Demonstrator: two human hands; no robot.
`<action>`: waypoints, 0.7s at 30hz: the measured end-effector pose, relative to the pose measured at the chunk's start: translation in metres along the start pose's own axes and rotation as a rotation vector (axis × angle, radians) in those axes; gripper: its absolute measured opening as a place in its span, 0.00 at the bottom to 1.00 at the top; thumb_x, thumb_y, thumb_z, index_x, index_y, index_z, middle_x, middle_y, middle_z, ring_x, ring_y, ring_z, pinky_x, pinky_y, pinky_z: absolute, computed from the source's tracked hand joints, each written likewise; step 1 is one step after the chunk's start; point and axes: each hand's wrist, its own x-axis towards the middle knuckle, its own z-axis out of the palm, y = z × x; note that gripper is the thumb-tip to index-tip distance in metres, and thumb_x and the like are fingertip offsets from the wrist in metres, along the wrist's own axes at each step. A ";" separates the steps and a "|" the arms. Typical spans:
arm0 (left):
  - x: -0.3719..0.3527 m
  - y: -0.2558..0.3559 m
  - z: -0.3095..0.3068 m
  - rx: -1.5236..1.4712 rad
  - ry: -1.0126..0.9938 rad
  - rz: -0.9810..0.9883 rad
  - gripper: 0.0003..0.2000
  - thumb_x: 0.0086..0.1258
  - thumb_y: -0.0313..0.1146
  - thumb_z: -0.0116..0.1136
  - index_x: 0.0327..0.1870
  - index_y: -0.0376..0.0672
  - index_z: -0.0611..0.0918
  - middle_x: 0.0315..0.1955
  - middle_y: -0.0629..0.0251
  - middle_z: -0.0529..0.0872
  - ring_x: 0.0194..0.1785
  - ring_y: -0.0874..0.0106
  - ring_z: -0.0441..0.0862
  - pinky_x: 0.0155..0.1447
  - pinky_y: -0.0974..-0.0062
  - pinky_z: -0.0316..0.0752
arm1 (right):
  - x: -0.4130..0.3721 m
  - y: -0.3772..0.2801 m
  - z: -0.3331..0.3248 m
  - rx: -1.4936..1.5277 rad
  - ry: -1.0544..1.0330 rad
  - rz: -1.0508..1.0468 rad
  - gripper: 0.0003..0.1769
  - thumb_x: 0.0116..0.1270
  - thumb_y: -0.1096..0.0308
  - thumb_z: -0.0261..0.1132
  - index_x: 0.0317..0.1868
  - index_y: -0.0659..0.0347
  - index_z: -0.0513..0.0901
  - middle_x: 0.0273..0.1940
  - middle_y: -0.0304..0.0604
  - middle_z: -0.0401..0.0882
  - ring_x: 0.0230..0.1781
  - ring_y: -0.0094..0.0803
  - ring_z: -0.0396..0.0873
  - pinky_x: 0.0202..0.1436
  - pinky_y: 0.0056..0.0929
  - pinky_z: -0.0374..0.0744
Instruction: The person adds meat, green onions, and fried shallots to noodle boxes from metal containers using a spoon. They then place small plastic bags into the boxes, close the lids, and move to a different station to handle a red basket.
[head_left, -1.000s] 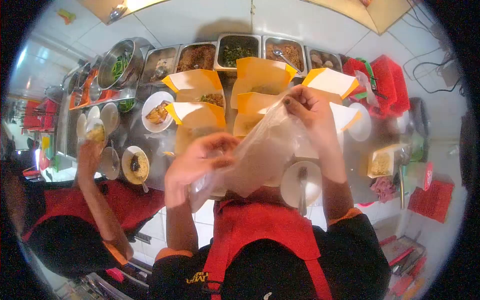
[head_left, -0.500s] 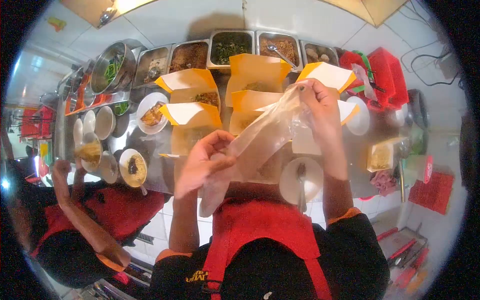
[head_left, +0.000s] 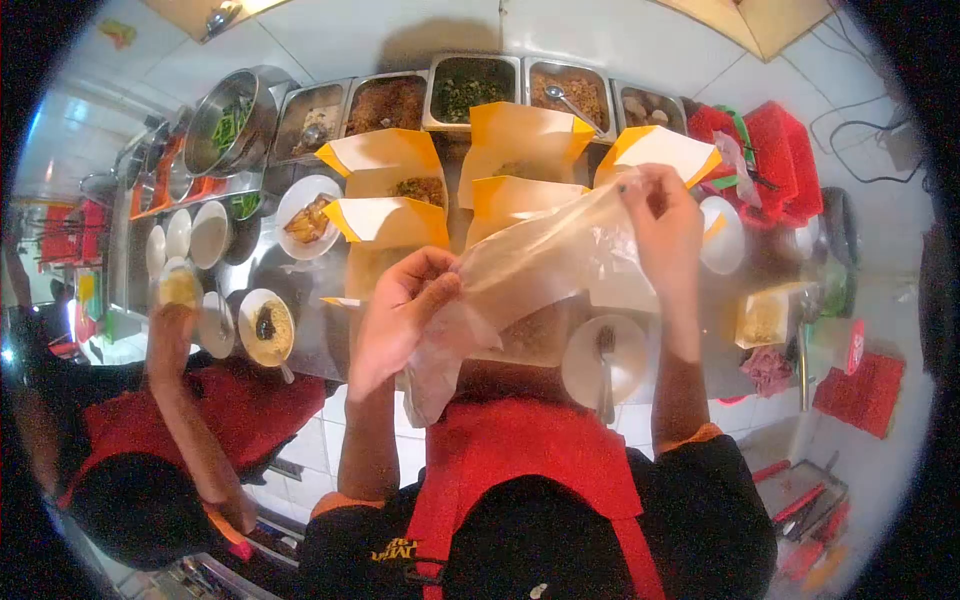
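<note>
A clear plastic bag is stretched between my two hands above the counter. My left hand pinches its left end, and a loose part of the bag hangs down below. Around the bag's upper right end, the fingers of my right hand are closed. Behind and beneath the film stand several open yellow-and-white boxes, some with food inside. A white plate with a fork lies below the bag, near my right forearm.
Metal trays of food line the back. Red baskets stand at back right, with a pink cloth nearer. At left are a steel bowl, a noodle bowl and a co-worker's hand among bowls.
My hands have moved slightly apart, and the bag is spread wider between them. The co-worker's hand has shifted right, over the bowls at left.
</note>
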 end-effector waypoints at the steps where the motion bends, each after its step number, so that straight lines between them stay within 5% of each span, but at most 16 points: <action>1: 0.000 0.002 0.001 0.009 0.013 0.009 0.06 0.73 0.28 0.57 0.45 0.36 0.80 0.35 0.71 0.82 0.41 0.81 0.77 0.50 0.81 0.71 | -0.004 -0.011 -0.003 0.001 -0.002 0.000 0.09 0.66 0.69 0.65 0.46 0.61 0.80 0.37 0.39 0.81 0.36 0.25 0.77 0.43 0.25 0.75; 3: 0.003 0.004 0.004 0.017 0.033 0.018 0.06 0.73 0.28 0.56 0.46 0.36 0.80 0.35 0.71 0.82 0.41 0.81 0.76 0.49 0.81 0.71 | -0.016 -0.041 -0.004 -0.302 0.110 -0.657 0.16 0.58 0.71 0.68 0.48 0.58 0.80 0.45 0.45 0.80 0.46 0.39 0.78 0.55 0.36 0.74; 5: 0.006 0.007 0.007 0.040 0.006 0.017 0.10 0.73 0.35 0.60 0.46 0.39 0.80 0.36 0.70 0.83 0.41 0.81 0.77 0.48 0.82 0.72 | -0.033 -0.058 0.003 -0.144 -0.272 -0.650 0.22 0.53 0.71 0.70 0.51 0.56 0.80 0.53 0.46 0.77 0.56 0.47 0.73 0.63 0.44 0.68; 8: 0.013 0.006 0.008 -0.033 -0.048 0.036 0.08 0.74 0.30 0.57 0.47 0.36 0.79 0.34 0.72 0.81 0.40 0.82 0.75 0.48 0.83 0.71 | -0.028 -0.061 0.023 -0.284 -0.331 -0.916 0.23 0.54 0.69 0.71 0.52 0.56 0.79 0.54 0.42 0.77 0.59 0.44 0.73 0.64 0.44 0.68; 12: 0.013 0.015 0.000 -0.035 -0.115 -0.001 0.08 0.75 0.31 0.57 0.47 0.36 0.80 0.34 0.72 0.80 0.40 0.83 0.75 0.48 0.84 0.70 | -0.021 -0.057 0.035 -0.250 -0.462 -0.928 0.25 0.52 0.70 0.72 0.53 0.53 0.79 0.57 0.41 0.78 0.63 0.44 0.73 0.63 0.43 0.71; 15: 0.015 0.011 -0.005 -0.087 -0.146 0.023 0.11 0.73 0.35 0.60 0.49 0.38 0.80 0.38 0.72 0.84 0.42 0.82 0.78 0.48 0.85 0.73 | -0.026 -0.055 0.044 0.066 -0.562 -0.787 0.21 0.56 0.69 0.70 0.51 0.57 0.77 0.51 0.46 0.78 0.56 0.46 0.75 0.60 0.41 0.71; 17: 0.013 0.019 -0.003 -0.088 -0.122 -0.009 0.14 0.69 0.32 0.64 0.52 0.38 0.80 0.41 0.70 0.84 0.44 0.80 0.78 0.50 0.82 0.73 | -0.032 -0.058 0.042 0.084 -0.672 -0.355 0.17 0.59 0.71 0.68 0.49 0.59 0.76 0.45 0.50 0.78 0.49 0.47 0.77 0.52 0.38 0.75; 21: 0.003 0.031 0.002 0.029 -0.081 0.102 0.18 0.62 0.29 0.67 0.53 0.38 0.80 0.45 0.67 0.83 0.48 0.78 0.78 0.55 0.78 0.72 | -0.023 -0.043 0.045 0.051 -0.477 -0.569 0.14 0.62 0.72 0.67 0.48 0.61 0.75 0.38 0.52 0.77 0.41 0.46 0.79 0.45 0.38 0.76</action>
